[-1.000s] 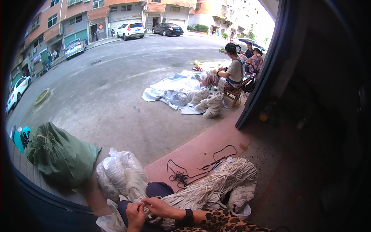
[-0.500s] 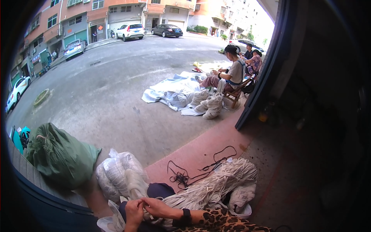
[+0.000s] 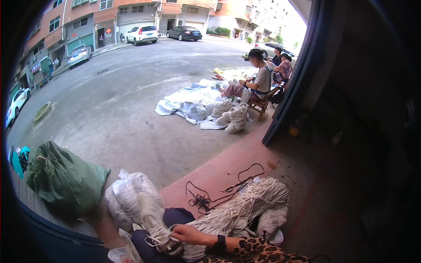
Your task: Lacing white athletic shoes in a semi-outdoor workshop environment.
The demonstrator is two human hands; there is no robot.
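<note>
My right hand (image 3: 187, 234), with a dark band at its wrist, is closed at the bundle of pale flat cords (image 3: 151, 215) over my lap. Its thumb and fingertips pinch a looped strand at the bundle's near end. Only a sliver of skin at the bottom edge seems to be my left hand (image 3: 126, 261); its fingers are hidden. A larger heap of pale cords (image 3: 237, 210) spreads beside my right forearm. Dark navy cloth (image 3: 179, 216) shows between the two masses of cord.
A green sack (image 3: 66, 179) and a clear plastic bag of pale bundles (image 3: 127, 193) stand to the left. Black cord (image 3: 201, 199) lies tangled on the red floor strip. Beyond, a seated person (image 3: 261, 79) works beside white sheets (image 3: 188, 101). A dark door frame (image 3: 291, 79) rises at right.
My left hand has dropped away from my right toward the bottom edge and nearly out of view. My right hand has shifted slightly right, onto the cord bundle. The view has tilted a little.
</note>
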